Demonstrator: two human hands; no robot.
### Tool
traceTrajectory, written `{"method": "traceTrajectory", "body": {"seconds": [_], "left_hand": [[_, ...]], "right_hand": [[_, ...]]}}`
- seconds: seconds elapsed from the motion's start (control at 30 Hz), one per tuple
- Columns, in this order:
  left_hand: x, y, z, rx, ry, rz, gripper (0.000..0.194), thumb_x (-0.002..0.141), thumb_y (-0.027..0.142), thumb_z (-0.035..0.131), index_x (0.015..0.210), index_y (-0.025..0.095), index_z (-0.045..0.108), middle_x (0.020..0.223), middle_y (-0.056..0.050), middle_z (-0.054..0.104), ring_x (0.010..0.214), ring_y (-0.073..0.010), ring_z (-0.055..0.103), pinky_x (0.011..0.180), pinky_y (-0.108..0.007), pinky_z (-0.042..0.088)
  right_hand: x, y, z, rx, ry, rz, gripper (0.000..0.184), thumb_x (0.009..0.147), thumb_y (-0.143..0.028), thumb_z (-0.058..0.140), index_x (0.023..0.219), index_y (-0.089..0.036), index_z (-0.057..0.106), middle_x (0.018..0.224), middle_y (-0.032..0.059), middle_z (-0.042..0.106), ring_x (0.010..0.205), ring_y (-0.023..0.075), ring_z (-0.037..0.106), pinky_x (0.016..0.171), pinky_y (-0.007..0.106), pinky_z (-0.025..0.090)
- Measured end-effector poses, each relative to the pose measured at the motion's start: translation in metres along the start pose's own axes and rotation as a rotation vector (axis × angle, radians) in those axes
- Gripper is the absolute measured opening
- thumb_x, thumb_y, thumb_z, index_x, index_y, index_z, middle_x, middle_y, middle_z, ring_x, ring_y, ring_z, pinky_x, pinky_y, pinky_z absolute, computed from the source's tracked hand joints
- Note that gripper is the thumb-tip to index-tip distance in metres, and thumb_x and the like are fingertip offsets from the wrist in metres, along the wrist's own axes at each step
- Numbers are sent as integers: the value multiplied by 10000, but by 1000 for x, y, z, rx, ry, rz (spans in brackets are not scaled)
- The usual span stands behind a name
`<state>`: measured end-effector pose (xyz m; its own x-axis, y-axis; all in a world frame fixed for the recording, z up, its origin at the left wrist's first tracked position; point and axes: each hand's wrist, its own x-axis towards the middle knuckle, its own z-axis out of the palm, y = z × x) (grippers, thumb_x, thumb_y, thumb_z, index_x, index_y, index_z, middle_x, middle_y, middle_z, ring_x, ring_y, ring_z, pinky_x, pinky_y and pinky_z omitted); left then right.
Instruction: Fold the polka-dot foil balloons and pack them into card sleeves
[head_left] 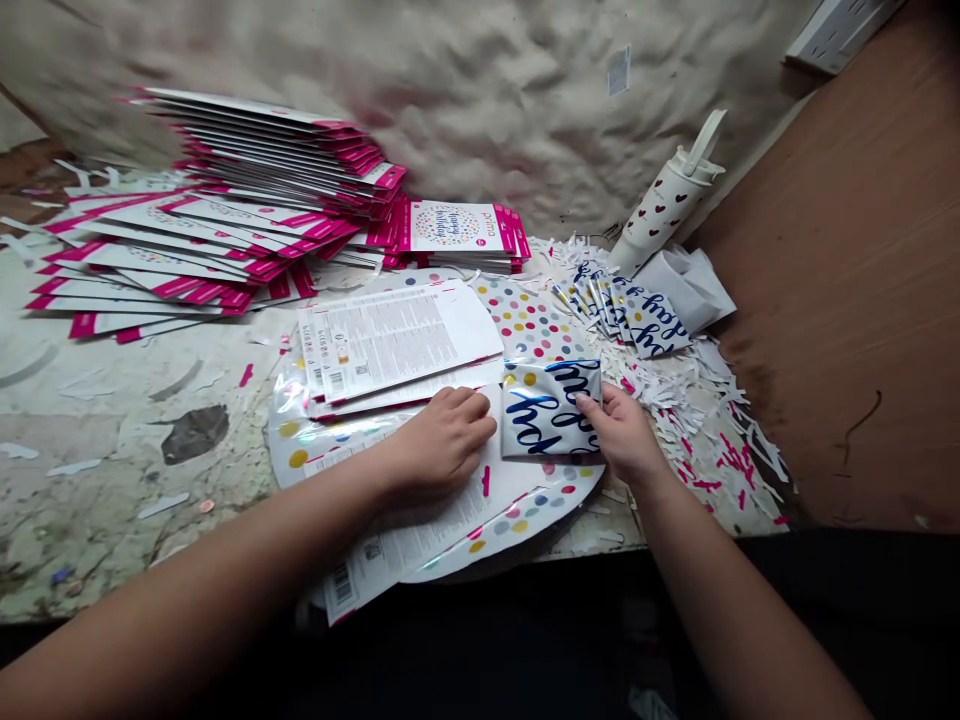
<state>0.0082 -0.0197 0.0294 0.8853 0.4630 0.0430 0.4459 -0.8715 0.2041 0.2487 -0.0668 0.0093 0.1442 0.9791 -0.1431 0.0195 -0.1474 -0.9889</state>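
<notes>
right up front, left hand (442, 440) lying palm-down on a printed barcode card (420, 545), fingers together and lightly curled, no grip on anything by the look of it. right hand (619, 432) just beside it, thumb and fingers pinched shut on a folded foil balloon (547, 408) with navy script and colored dots, held up over the spread, fingertips partly hidden behind the foil. underneath both, a round polka-dot foil balloon (525, 325) lying flat, with printed instruction sheets (390, 340) on top. just past that, a messy drift of white and pink paper shreds (697, 430) and a small fanned heap of more folded foil balloons (652, 320), seemingly not packed yet. next to those, a white heart-print bottle (664, 205) tipped against the wall. further back on the scuffed, paint-stained table (97, 480), a big sloppy pile of pink-edged packs (262, 150), plus one "happy birthday" pack (457, 225) on a shorter stack, so a good batch seemingly done, with the loose sheets and folded foils still out. behind everything, a lumpy off-white wall (450, 90) and a brown wood panel (840, 250).
</notes>
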Motion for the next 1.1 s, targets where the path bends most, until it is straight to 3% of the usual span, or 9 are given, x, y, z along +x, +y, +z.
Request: {"method": "traceTrajectory", "body": {"seconds": [0.13,0.33,0.5,0.67,0.77,0.83,0.97,1.03,1.1], "left_hand": [[-5,-1,3,-94,5,96,138,743,159,421,830,175,527,900,-70,542,869,-220,456,822,-379,331],[-1,0,8,-140,39,78,161,693,192,458,842,180,518,944,-87,520,875,-243,438,811,-396,318],[1,1,1,-177,44,90,155,703,162,422,837,171,498,826,-68,538,824,-220,450,795,-382,313],[1,6,-8,-138,54,166,134,733,180,399,798,173,516,822,-68,556,849,-226,445,797,-391,292],[0,11,-9,-99,39,209,105,754,203,393,758,171,492,814,-66,555,827,-219,442,802,-401,282],[-1,13,-9,-87,34,205,96,762,207,394,767,171,483,818,-63,551,830,-217,437,813,-402,279],[-3,12,-11,-81,40,149,103,775,184,393,816,164,485,870,-76,537,881,-225,425,825,-399,281],[-4,12,-13,-76,48,139,113,789,182,386,829,161,490,872,-80,529,880,-227,420,820,-400,286],[-3,13,-16,-63,56,134,126,811,182,367,819,160,491,839,-76,522,860,-225,419,812,-403,289]], "right_hand": [[-10,1,2,-79,9,-40,288,766,-426,602,941,-198,594,914,51,688,887,231,632,820,388,493],[-11,1,-1,-41,116,-70,301,750,-403,627,972,-202,597,938,52,688,874,226,637,814,387,495],[-22,-12,2,18,-9,9,254,729,-359,659,924,-201,619,895,39,699,819,205,650,762,348,511],[-17,-27,-2,67,-267,321,252,654,-312,724,837,-166,632,755,23,698,679,169,650,652,297,519],[-7,-31,4,92,-356,421,263,628,-295,739,821,-157,627,720,19,689,635,145,637,619,267,510],[-2,-30,10,94,-293,399,277,629,-310,735,832,-169,608,686,-2,676,598,129,620,575,247,497],[1,-28,20,-2,-4,219,280,584,-318,758,725,-168,568,536,-50,598,463,80,525,468,197,423],[0,-31,25,-84,-13,170,264,579,-319,752,702,-153,587,536,-31,598,465,85,520,466,206,417],[-1,-36,31,-143,-105,162,247,580,-302,742,711,-144,607,573,-8,620,504,104,550,486,220,433]]}}
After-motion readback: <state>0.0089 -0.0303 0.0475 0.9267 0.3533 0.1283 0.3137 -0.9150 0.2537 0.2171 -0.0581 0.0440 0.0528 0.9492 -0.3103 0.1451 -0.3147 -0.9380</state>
